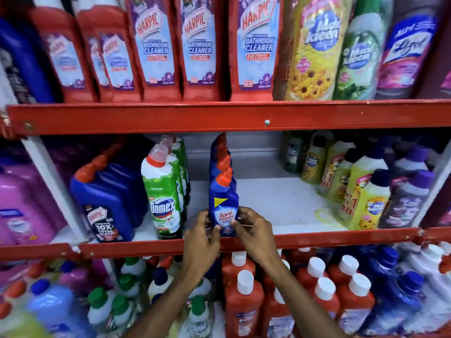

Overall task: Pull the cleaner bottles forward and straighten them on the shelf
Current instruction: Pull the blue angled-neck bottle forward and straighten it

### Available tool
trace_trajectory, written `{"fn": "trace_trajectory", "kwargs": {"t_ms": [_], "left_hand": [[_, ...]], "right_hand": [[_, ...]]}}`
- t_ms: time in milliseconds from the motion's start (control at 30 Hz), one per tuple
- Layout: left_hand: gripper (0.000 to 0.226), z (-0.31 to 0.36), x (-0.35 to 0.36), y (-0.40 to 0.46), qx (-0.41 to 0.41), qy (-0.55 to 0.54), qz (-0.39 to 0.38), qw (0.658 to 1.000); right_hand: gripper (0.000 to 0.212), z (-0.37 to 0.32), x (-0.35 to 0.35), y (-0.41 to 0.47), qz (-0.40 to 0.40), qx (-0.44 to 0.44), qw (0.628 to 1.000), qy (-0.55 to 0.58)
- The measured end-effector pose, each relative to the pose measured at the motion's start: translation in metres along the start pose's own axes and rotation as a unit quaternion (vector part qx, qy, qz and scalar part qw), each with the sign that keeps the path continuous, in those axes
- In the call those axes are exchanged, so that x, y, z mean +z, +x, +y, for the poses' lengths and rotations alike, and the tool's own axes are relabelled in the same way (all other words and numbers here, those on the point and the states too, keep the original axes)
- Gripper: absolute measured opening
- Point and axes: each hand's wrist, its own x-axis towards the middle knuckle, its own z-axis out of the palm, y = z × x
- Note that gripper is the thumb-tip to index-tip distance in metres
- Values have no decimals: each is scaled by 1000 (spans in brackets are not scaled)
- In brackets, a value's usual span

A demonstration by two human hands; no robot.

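Observation:
A blue Sani Fresh bottle (pixel 223 203) with an orange cap stands upright at the front edge of the middle shelf (pixel 280 206), heading a row of like bottles running back. My left hand (pixel 201 236) grips its lower left side and my right hand (pixel 253 230) grips its lower right side. To its left stands a green and white Domex bottle (pixel 163 191) with more behind it, then blue Harpic bottles (pixel 107 198).
Yellow and purple Max Kleen bottles (pixel 366 198) crowd the right of the middle shelf, with bare white shelf between them and the blue row. Red Harpic bottles (pixel 200 47) line the top shelf. Red, white-capped bottles (pixel 244 296) fill the lower shelf. A red rail (pixel 317 237) edges the shelf.

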Motion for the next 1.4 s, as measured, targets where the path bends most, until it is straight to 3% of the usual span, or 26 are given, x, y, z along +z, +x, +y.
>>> {"fn": "trace_trajectory", "kwargs": {"t_ms": [167, 367, 500, 667, 1000, 1067, 1233, 1300, 1400], "left_hand": [[51, 3, -1, -2, -53, -86, 1, 995], [53, 11, 5, 0, -137, -212, -21, 968], [93, 3, 14, -2, -129, -243, -23, 961], [100, -2, 17, -1, -136, -276, -31, 951], [84, 9, 7, 1, -129, -244, -68, 959], [69, 9, 4, -2, -124, -243, -56, 961], [51, 7, -23, -20, -56, -220, 37, 973], [39, 1, -40, -26, -32, -224, 88, 970], [27, -16, -66, -31, -6, -213, 181, 960]], "right_hand": [[46, -4, 4, -3, 20, 48, 995, 81], [48, -7, 25, 1, -18, 92, 978, 185], [43, 0, 34, 3, -38, 92, 974, 201], [41, 0, 34, 5, -36, 95, 970, 220], [44, 1, 35, 7, -2, 100, 971, 216], [46, -8, 30, 1, 38, 100, 970, 220], [38, -33, 21, -20, 252, 1, 946, 202], [30, -39, 28, -28, 266, -31, 941, 207], [26, -49, 53, -39, 204, -47, 957, 203]]}}
